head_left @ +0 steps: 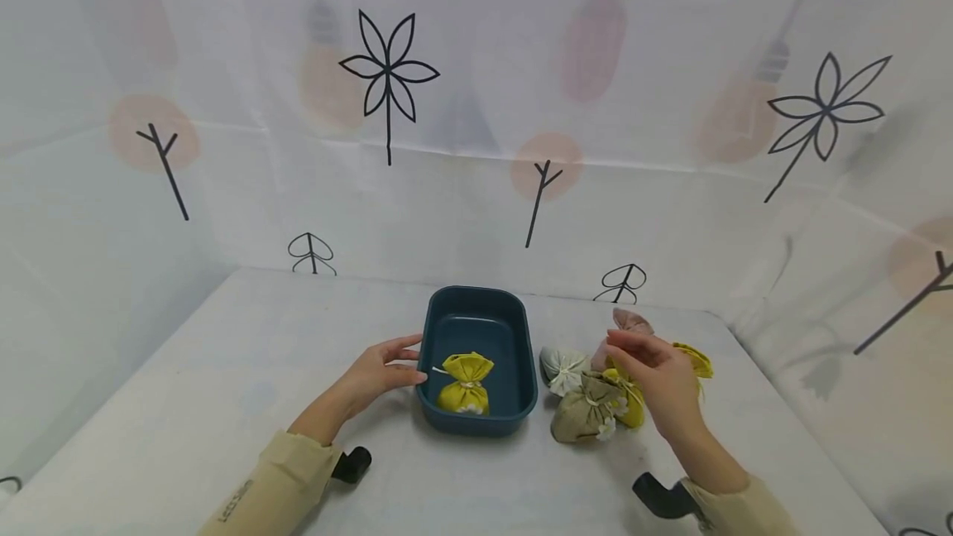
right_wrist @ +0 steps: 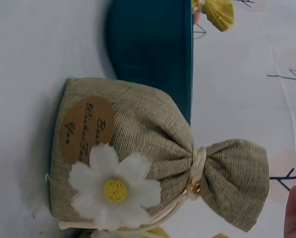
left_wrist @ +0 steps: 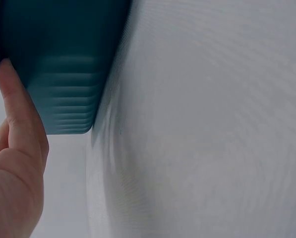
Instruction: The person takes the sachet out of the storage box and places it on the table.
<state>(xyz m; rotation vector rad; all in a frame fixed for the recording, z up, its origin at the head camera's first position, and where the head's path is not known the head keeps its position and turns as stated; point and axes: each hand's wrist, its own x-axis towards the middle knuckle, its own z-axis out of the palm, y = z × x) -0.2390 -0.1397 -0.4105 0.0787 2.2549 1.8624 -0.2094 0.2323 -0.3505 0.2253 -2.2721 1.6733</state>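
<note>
A dark blue rectangular box (head_left: 476, 426) stands in the middle of the table, with a yellow drawstring sachet (head_left: 465, 395) inside near its front end. My left hand (head_left: 380, 372) holds the box's left rim, thumb at the edge and fingers against the outer wall. Over the sachets to the right hovers my right hand (head_left: 663, 379), fingers extended and nothing visible in them. Below and beside it lie a beige sachet (head_left: 577, 416) with a white flower and round tag, a grey-white sachet (head_left: 563, 370), a pinkish sachet (head_left: 633, 321) and yellow ones (head_left: 633, 404), partly hidden.
The white table (head_left: 186, 404) meets a patterned cloth wall (head_left: 462, 213) at the back and sides. Black wrist-worn pieces (head_left: 351, 465) stick out beside both sleeves. The sachet cluster sits close to the box's right side.
</note>
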